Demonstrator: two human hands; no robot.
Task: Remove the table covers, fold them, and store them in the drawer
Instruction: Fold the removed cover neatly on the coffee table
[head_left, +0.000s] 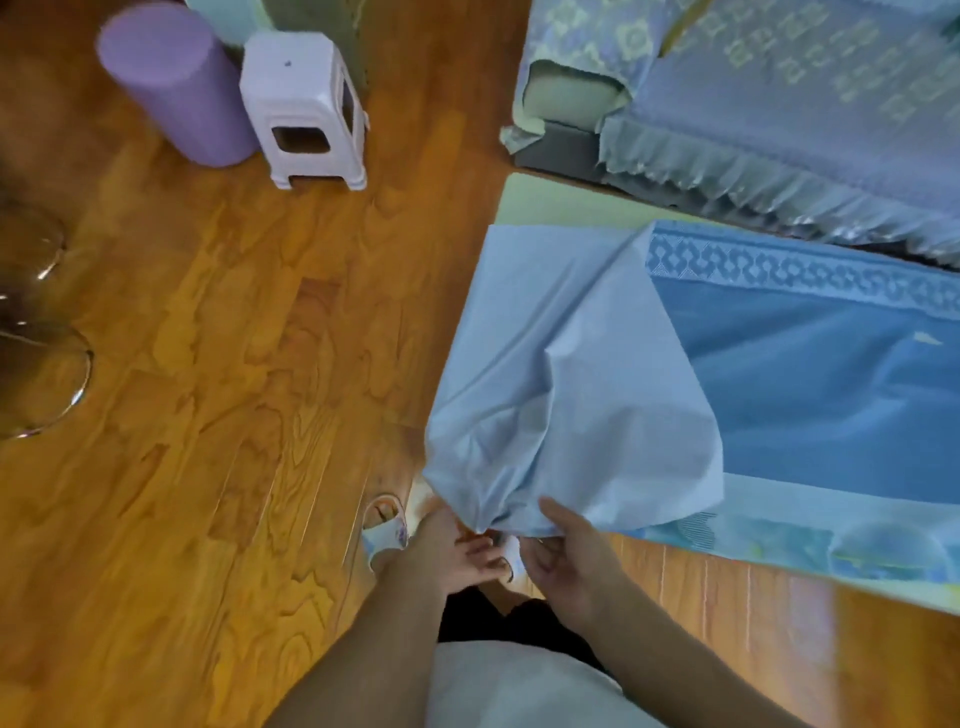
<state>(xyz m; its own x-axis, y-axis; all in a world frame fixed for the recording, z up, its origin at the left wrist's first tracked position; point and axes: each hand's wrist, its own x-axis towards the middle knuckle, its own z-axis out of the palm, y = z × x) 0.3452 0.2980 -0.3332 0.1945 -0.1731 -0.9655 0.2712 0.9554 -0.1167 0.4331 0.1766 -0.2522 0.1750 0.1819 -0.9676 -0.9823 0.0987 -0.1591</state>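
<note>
Both hands low: left hand (457, 545) & right hand (566, 551) pinch table cover (561, 374) corner.

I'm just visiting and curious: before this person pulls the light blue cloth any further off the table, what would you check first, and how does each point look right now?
1. Right hand grips the gathered edge of the light blue table cover: ok.
2. Left hand has a grip too: cannot tell, its fingers are blurred.
3. Cover fully off the table: not ok, most of it lies there.
4. Nothing resting on the cover: ok.
5. White plastic stool stands apart from the cover: ok.
6. Drawer ready: cannot tell, none in view.
</note>
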